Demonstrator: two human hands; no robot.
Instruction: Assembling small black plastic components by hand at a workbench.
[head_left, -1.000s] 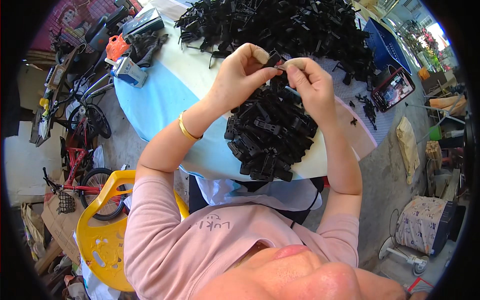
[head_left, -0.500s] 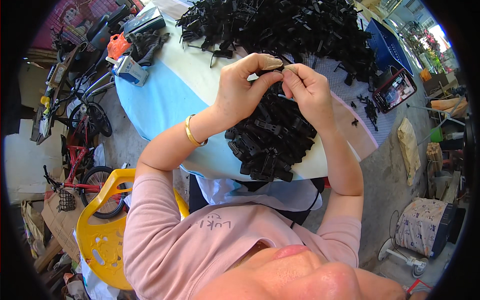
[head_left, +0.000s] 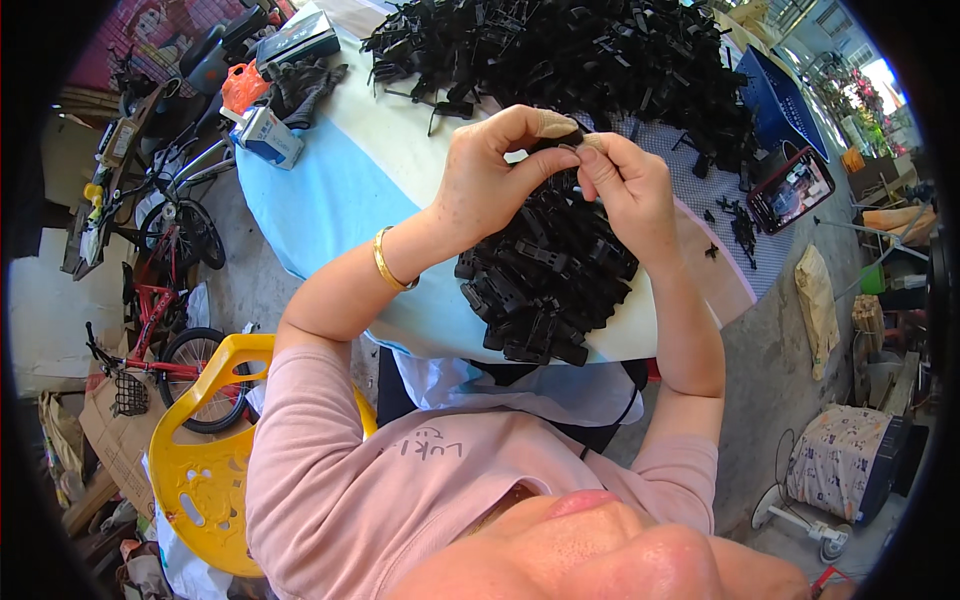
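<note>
- bare tablecloth [head_left: 320, 210] lies open left of the smaller pile [head_left: 545, 275], which reaches the near edge.
- above it, the left hand [head_left: 485, 175] pinches a black part [head_left: 572, 138], mostly finger-hidden.
- right hand [head_left: 632, 190] touches there; its grip i cannot tell.
- large heap [head_left: 560, 60]: cut off on top.

My head-worn fisheye looks down from above and behind my fingers [head_left: 522, 122]; it sits near; it sees wide around them.

A yellow chair [head_left: 215, 530] stands on grey floor [head_left: 762, 350], with a pale wall [head_left: 60, 310] left and daylight [head_left: 880, 75] upper right.
</note>
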